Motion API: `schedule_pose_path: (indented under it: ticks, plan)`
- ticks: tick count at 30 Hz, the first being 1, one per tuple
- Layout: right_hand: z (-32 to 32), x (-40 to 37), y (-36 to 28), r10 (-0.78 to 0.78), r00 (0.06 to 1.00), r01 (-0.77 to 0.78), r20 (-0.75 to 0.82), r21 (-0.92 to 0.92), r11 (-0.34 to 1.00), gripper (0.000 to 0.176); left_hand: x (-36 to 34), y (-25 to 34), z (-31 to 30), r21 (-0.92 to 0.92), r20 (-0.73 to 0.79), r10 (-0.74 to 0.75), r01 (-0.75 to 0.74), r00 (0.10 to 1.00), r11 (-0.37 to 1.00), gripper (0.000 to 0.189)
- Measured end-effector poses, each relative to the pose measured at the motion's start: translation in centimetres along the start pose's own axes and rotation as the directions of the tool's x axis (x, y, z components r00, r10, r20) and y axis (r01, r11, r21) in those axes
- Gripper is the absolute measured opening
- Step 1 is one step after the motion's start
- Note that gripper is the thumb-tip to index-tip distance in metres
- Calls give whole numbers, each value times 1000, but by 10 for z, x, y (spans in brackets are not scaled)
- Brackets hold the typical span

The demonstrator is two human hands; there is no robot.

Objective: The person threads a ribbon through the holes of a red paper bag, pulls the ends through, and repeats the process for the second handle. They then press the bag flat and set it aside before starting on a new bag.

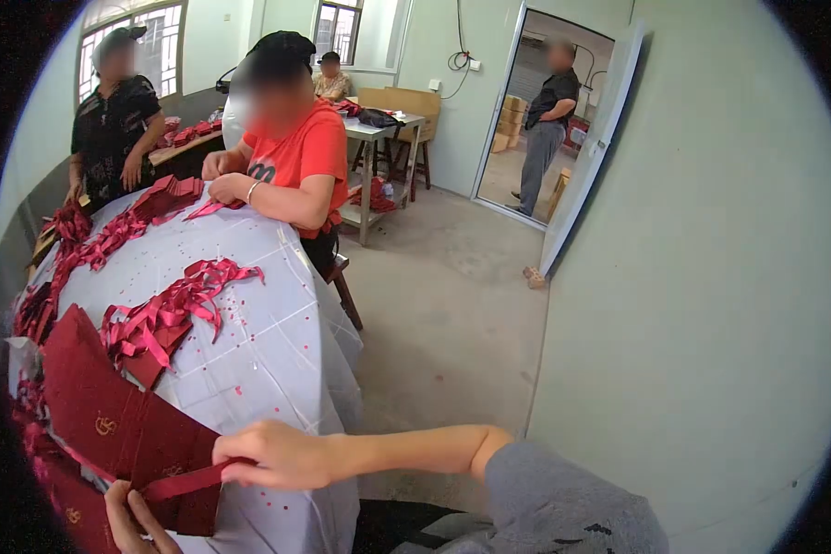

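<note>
A flat dark red piece with a gold emblem (102, 369), which looks like a folded gift bag, lies at the table's near left end. My right hand (282, 454) pinches a red ribbon (186, 482) and holds it stretched across the piece. At the ribbon's other end, my left hand (138, 524) grips the piece's lower part, fingers closed; its lower side is cut off by the frame. More dark red pieces (69, 503) are under and beside it. Farther up the table lies a heap of red ribbons (180, 309) on similar pieces.
A white cloth covers the table (268, 369), with small red scraps on it. Across it, a person in a red shirt (295, 152) handles ribbons. Another person stands at the left (115, 120). A metal side table (379, 129), an open door (596, 148) and a wall lie beyond.
</note>
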State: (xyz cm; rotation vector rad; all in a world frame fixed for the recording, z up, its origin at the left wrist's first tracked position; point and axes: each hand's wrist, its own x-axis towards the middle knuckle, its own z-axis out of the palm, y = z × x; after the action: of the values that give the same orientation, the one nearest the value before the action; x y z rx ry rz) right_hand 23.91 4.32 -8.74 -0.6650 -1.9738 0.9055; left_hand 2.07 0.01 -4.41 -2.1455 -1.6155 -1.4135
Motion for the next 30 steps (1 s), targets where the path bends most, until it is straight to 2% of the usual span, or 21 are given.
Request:
schedule_pose_path:
  ticks: [4, 5, 9, 13, 15, 16, 18, 19, 21, 22, 24, 25, 27, 28, 30]
  plan:
    - [-30, -16, 2, 47, 999, -45, 14, -90, 995, 10, 2, 2, 3, -2, -10, 64, -64, 998, 998, 16]
    - [-37, -20, 0, 162, 986, -157, 41, -97, 983, 11, 2, 1, 3, 31, -34, 105, -104, 994, 994, 15]
    - [-57, -32, 8, 219, 976, -218, 3, -60, 974, 13, 4, 5, 2, 85, -59, 209, -203, 976, 975, 12]
    - [-73, -41, 12, 249, 969, -248, -3, -96, 964, 16, 6, 13, -3, 157, -2, 149, -147, 989, 977, 9]
    - [-79, -45, 17, 240, 971, -241, -24, -31, 970, 17, 10, 14, -3, 213, -52, 288, -271, 956, 939, 7]
    - [-80, -46, 19, 239, 971, -240, -24, -31, 970, 17, 10, 17, -4, 213, -52, 289, -272, 956, 939, 7]
    - [-81, -49, 22, 190, 979, -189, -75, 16, 982, 15, 11, 26, -7, 437, -19, 353, -310, 935, 845, 5]
    - [-81, -50, 22, 191, 979, -191, -76, 17, 982, 15, 12, 28, -9, 436, -17, 353, -311, 935, 844, 5]
    - [-80, -52, 21, 263, 963, -246, -63, 202, 948, 13, 13, 30, -12, 385, 89, 259, -273, 962, 881, 6]
    - [-81, -52, 22, 263, 963, -246, -62, 204, 948, 13, 14, 28, -12, 387, 90, 259, -273, 962, 881, 6]
    - [-82, -53, 25, 297, 954, -265, -37, 359, 895, 14, 17, 23, -9, 282, 158, 249, -285, 956, 916, 14]
    - [-82, -53, 27, 297, 954, -264, -38, 361, 894, 14, 18, 24, -10, 283, 159, 249, -286, 955, 915, 14]
    - [-82, -54, 28, 316, 947, -246, -60, 497, 832, 14, 21, 28, -12, 239, 220, 239, -289, 946, 927, 16]
    - [-81, -54, 27, 317, 947, -246, -61, 498, 831, 14, 22, 29, -12, 239, 221, 239, -290, 945, 927, 16]
    - [-80, -54, 23, 296, 949, -176, -107, 597, 783, 16, 23, 30, -11, 294, 285, 220, -304, 933, 906, 15]
